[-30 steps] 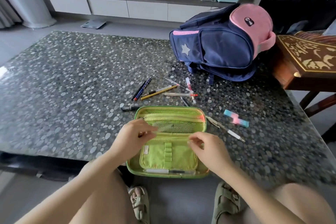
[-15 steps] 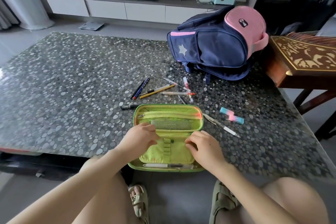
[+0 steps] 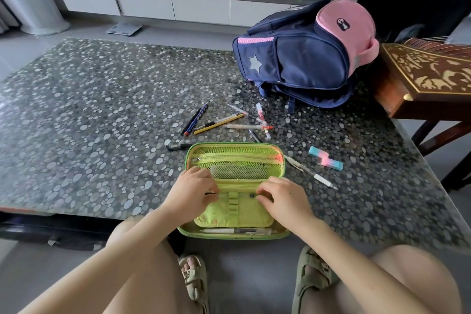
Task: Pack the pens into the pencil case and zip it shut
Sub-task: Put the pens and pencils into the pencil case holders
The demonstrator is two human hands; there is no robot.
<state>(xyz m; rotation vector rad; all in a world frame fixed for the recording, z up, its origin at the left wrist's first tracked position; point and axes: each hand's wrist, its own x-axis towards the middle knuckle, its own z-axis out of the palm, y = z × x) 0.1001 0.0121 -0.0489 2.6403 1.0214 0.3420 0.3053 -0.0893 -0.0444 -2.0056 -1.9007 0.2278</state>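
The green pencil case (image 3: 237, 158) lies open at the table's near edge, its mesh pocket on the far half. My left hand (image 3: 191, 191) and my right hand (image 3: 285, 199) rest on the inner flap, fingertips curled at the two ends of a clear pen (image 3: 252, 195) that runs through the elastic loops. It is mostly hidden. Another pen (image 3: 237, 231) lies along the case's near wall. Several loose pens and pencils (image 3: 219, 123) are scattered behind the case. A black pen (image 3: 178, 146) lies at its far left corner and a white pen (image 3: 311, 172) to its right.
A pink and blue eraser-like block (image 3: 325, 161) lies right of the case. A navy and pink backpack (image 3: 305, 58) stands at the back right of the pebble-patterned table (image 3: 102, 122). A carved wooden table (image 3: 428, 71) adjoins on the right.
My left hand brought the clear pen down from over the mesh pocket to the flap's elastic loops. My right hand shifted slightly toward the loops.
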